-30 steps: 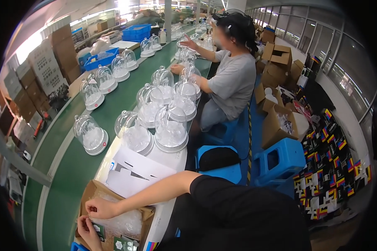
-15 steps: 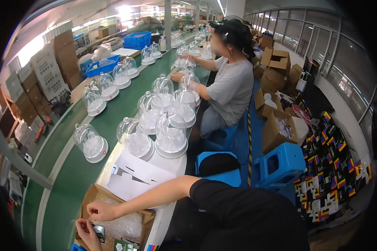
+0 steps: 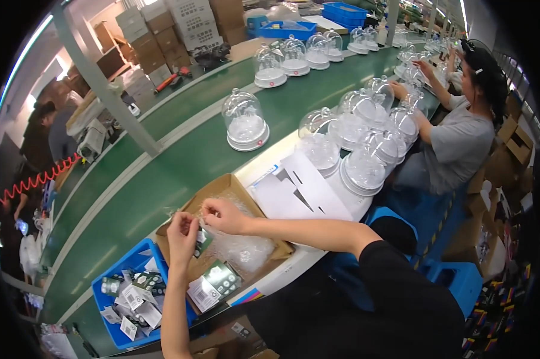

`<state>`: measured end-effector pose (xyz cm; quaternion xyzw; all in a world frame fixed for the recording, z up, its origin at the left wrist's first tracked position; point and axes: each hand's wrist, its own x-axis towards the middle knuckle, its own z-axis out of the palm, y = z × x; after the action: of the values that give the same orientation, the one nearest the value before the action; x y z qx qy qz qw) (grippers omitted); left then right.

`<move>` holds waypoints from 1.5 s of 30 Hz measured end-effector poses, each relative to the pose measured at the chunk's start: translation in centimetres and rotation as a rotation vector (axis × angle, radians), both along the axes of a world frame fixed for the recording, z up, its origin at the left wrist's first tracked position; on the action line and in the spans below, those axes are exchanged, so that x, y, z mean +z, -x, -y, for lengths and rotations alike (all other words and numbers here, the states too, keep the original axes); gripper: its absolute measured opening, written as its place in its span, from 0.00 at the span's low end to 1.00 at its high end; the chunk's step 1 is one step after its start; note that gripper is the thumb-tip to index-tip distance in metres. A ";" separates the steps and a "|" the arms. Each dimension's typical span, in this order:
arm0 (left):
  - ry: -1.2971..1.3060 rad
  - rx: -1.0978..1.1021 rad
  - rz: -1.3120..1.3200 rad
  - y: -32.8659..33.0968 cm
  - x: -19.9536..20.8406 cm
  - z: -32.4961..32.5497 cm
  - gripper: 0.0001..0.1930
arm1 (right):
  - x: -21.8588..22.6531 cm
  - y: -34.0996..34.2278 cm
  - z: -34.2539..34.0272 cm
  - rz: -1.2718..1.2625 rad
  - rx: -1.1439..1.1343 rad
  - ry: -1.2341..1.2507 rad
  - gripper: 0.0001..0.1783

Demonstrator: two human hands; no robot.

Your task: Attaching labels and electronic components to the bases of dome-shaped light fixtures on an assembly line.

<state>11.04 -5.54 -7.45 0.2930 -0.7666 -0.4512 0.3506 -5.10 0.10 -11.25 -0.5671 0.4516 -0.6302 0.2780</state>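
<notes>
My left hand [image 3: 182, 239] is closed, with a small green packet [image 3: 203, 241] hanging at its fingertips, partly hidden by the fingers. Close beside it, my right hand [image 3: 223, 215] pinches at something near the packet's top, too small to make out. Both hands are over an open cardboard box [image 3: 227, 184] containing clear bubble wrap [image 3: 246, 251]. A green-and-white printed card packet [image 3: 217, 282] lies at the box's near side. Left of the box, a blue bin [image 3: 118, 343] holds several small green-and-white packets [image 3: 139, 299].
A white sheet with dark cut-out shapes [image 3: 318, 194] lies beyond the box. Clear domes on white bases [image 3: 366, 167] crowd the table at right; another dome [image 3: 246, 122] stands on the green conveyor [image 3: 180, 197]. A co-worker [image 3: 461, 128] sits at the far right beside blue stools [image 3: 461, 281].
The view has swung left and down, bringing the blue bin and more of the cardboard box into sight. Both hands are still close together over the box.
</notes>
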 end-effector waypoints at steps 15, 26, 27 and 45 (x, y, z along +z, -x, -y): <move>-0.025 -0.025 -0.005 -0.6 0.0 0.0 0.04 | 0.5 -0.3 -0.2 -0.004 0.060 -0.096 0.05; 0.028 -0.031 0.036 -0.2 0.4 -1.0 0.03 | 0.6 0.1 -0.8 0.006 -0.047 -0.078 0.05; 0.026 -0.015 0.034 -0.2 0.6 -1.1 0.03 | 0.8 0.1 -0.7 0.015 -0.043 -0.079 0.05; 0.022 -0.004 0.107 -1.0 0.0 0.0 0.05 | 0.4 -0.3 -0.5 -0.008 -0.011 -0.113 0.05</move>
<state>12.06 -5.56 -7.43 0.3114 -0.7897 -0.4271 0.3113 -4.80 0.61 -10.83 -0.5504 0.4907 -0.6031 0.3043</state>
